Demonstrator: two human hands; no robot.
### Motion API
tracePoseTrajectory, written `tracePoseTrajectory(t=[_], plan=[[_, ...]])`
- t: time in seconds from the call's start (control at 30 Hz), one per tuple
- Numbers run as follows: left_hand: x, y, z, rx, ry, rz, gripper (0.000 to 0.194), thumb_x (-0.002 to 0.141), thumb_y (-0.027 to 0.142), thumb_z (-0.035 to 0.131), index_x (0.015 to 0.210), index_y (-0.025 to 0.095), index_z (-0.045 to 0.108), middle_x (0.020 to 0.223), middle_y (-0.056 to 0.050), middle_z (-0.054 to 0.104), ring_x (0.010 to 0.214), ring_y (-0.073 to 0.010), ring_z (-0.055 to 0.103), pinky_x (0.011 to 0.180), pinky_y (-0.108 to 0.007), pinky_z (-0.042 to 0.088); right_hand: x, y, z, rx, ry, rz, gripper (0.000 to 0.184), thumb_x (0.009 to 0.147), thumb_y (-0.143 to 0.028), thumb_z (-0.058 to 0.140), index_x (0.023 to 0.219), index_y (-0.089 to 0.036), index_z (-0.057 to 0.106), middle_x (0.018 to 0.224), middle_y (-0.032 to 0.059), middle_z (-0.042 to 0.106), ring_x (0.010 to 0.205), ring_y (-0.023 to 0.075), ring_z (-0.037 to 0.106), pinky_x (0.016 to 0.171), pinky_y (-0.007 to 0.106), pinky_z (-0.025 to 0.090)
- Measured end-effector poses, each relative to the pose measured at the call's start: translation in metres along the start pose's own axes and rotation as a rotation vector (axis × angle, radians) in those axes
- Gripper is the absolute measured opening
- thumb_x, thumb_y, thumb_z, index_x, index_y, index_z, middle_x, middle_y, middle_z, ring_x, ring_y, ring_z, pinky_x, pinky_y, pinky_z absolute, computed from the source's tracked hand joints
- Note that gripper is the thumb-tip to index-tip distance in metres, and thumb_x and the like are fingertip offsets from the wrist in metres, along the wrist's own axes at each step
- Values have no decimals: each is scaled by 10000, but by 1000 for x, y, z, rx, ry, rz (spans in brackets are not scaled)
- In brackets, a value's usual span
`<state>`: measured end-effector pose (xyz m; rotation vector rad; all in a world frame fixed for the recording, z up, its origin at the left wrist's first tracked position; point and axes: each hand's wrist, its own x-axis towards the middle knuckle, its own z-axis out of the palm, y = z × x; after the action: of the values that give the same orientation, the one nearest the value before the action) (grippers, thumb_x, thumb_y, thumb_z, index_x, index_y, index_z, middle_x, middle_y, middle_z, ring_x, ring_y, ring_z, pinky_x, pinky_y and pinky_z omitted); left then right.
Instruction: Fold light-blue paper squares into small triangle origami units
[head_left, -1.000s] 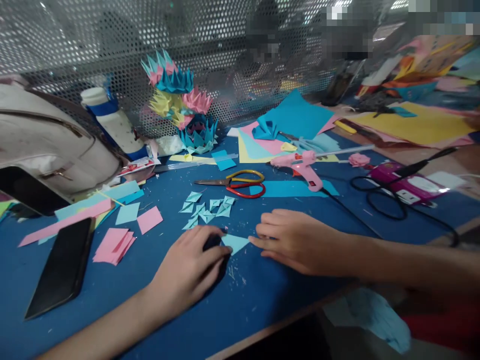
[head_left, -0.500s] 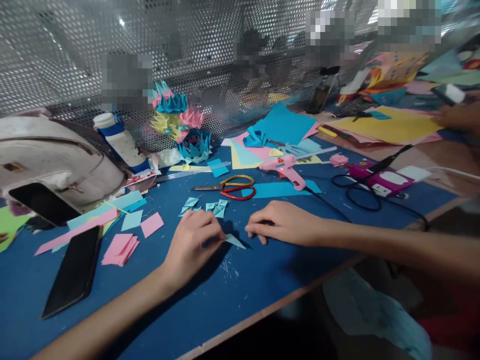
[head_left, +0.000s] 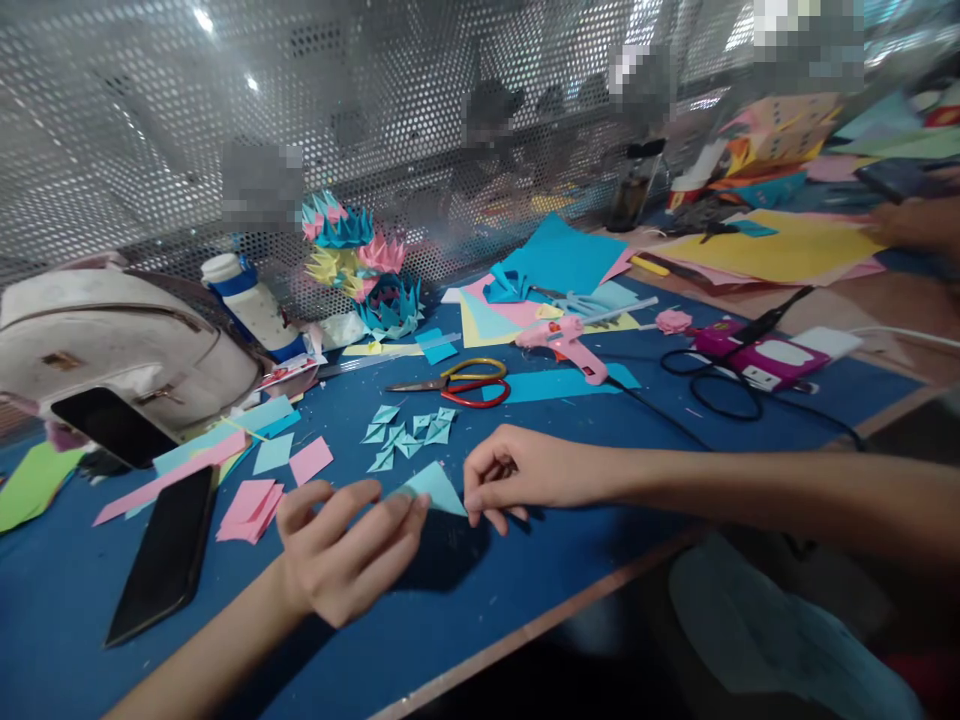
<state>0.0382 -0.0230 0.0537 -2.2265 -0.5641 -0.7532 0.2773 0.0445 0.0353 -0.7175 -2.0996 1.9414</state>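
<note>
Between my hands is a light blue folded paper triangle [head_left: 436, 487], raised a little off the blue table [head_left: 525, 610]. My left hand [head_left: 352, 545] pinches its left part between thumb and fingers. The fingertips of my right hand [head_left: 517, 475] are closed at its right-hand corner. Just beyond the triangle lie several small folded light blue paper pieces [head_left: 409, 435]. Behind them rest scissors [head_left: 457, 383] with one yellow and one red handle loop. A pile of pink paper squares [head_left: 251, 510] lies left of my left hand.
A pink glue gun [head_left: 566, 345] with its cord lies beyond my right hand, near a purple power strip [head_left: 765, 352]. Phones [head_left: 161, 555], a bag [head_left: 112, 330] and a bottle [head_left: 251, 300] stand left. Folded paper flowers [head_left: 367, 265] stand at the back. Another person's hand [head_left: 919, 230] shows far right.
The paper triangle has been lifted and turned up, showing more of its face. My left hand has rolled over, and my right hand has come in to the triangle's corner.
</note>
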Motion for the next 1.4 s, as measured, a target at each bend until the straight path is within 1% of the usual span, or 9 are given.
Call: tracePoseTrajectory(t=[0.2, 0.33, 0.7, 0.77, 0.83, 0.97, 1.13, 1.2, 1.4], plan=[[-4, -5, -5, 7, 1, -40, 199, 849, 55, 704, 756, 225, 659, 699, 91, 723, 649, -132, 602, 635, -318, 309, 0, -2, 4, 17, -24, -44, 433, 997, -487, 456, 920, -101, 636, 753, 40, 672, 504, 52, 492, 516, 178, 405], [-4, -5, -7, -19, -2, -19, 196, 827, 34, 709, 764, 217, 679, 699, 76, 723, 661, -130, 616, 628, -309, 314, 3, -3, 9, 19, -82, -69, 486, 959, -564, 509, 921, -102, 653, 736, 26, 656, 520, 55, 492, 515, 178, 393], [-18, -10, -8, 31, 20, -38, 210, 871, 57, 683, 854, 261, 729, 814, 95, 761, 707, -134, 618, 625, -319, 292, 4, -16, 5, -169, -34, -129, 294, 954, -301, 561, 791, -107, 711, 617, -6, 617, 555, 64, 487, 524, 175, 356], [-23, -14, -5, -2, 6, -106, 247, 844, 54, 719, 883, 297, 733, 838, 110, 763, 721, -128, 623, 642, -321, 294, 2, -19, 5, -238, -21, -140, 273, 948, -254, 551, 789, -106, 716, 614, 1, 628, 559, 71, 507, 522, 178, 361], [-26, -21, 1, -92, 27, -275, 284, 828, 60, 745, 890, 337, 728, 822, 119, 756, 731, -131, 619, 707, -330, 305, 1, -22, 4, -302, 6, -146, 260, 943, -230, 546, 789, -107, 715, 615, 4, 637, 542, 73, 511, 502, 179, 359], [-24, -37, 17, -262, 19, -573, 164, 882, 135, 706, 755, 235, 679, 777, 14, 717, 753, -170, 597, 823, -381, 361, -2, -20, 2, -395, 62, -129, 255, 944, -228, 547, 785, -116, 712, 634, 8, 662, 530, 67, 513, 486, 178, 343], [-15, -24, 32, -859, -298, -823, 233, 1006, 289, 479, 964, 180, 681, 821, -37, 732, 697, -148, 681, 626, -261, 522, -3, -11, -2, -509, 54, -90, 239, 934, -191, 535, 795, -134, 720, 643, 6, 687, 558, 85, 569, 537, 190, 376], [-14, -12, 37, -1059, -403, -885, 271, 985, 357, 497, 1025, 164, 684, 794, -44, 742, 647, -151, 693, 558, -237, 525, -1, -9, -3, -554, 50, -81, 229, 923, -173, 538, 791, -139, 723, 642, 4, 692, 569, 93, 592, 558, 196, 384], [-13, 0, 42, -1323, -492, -1105, 297, 899, 413, 619, 806, 139, 689, 723, -70, 744, 593, -151, 689, 576, -224, 521, 5, -4, -7, -588, 91, -82, 230, 943, -214, 534, 831, -164, 728, 699, 6, 706, 645, 114, 636, 607, 209, 397]])
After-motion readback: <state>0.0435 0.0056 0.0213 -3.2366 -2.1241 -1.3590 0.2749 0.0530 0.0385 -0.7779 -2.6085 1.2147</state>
